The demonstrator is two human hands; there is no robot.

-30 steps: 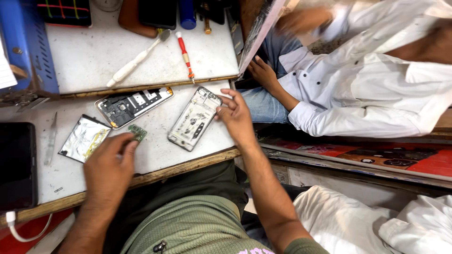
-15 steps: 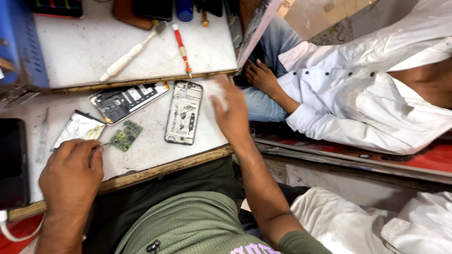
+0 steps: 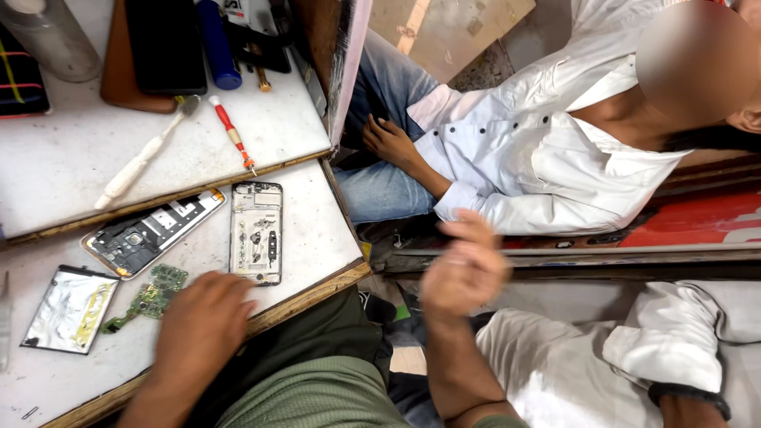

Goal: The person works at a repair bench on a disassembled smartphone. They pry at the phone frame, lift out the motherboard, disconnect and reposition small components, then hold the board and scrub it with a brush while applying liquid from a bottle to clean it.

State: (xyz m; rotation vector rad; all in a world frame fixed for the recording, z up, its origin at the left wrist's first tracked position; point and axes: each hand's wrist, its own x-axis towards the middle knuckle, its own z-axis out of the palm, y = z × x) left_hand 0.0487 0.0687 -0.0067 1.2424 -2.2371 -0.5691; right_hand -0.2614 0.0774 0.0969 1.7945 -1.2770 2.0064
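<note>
- The left hand rests knuckles-up on the near edge of the white worktable, forearm coming up from the bottom of the view; its fingers curl downward and I cannot tell whether they hold anything.
- Just left of that hand, close to its fingertips, lies a small green circuit board, flat on the table.
- Just beyond the hand lies an opened phone frame, flat, its long side pointing away from the person.
- Left of the frame a second phone body lies at a slant, inner parts up.
- A silver battery pack lies at the far left, apart from the hand.
- The right hand is raised off the table, over the gap to the right of the table edge; it is blurred, fingers loosely bent, nothing visible in it.
- On the raised shelf behind lie a white brush and a red-handled screwdriver.
- Another person in a white shirt sits to the right, one hand on a thigh.
</note>
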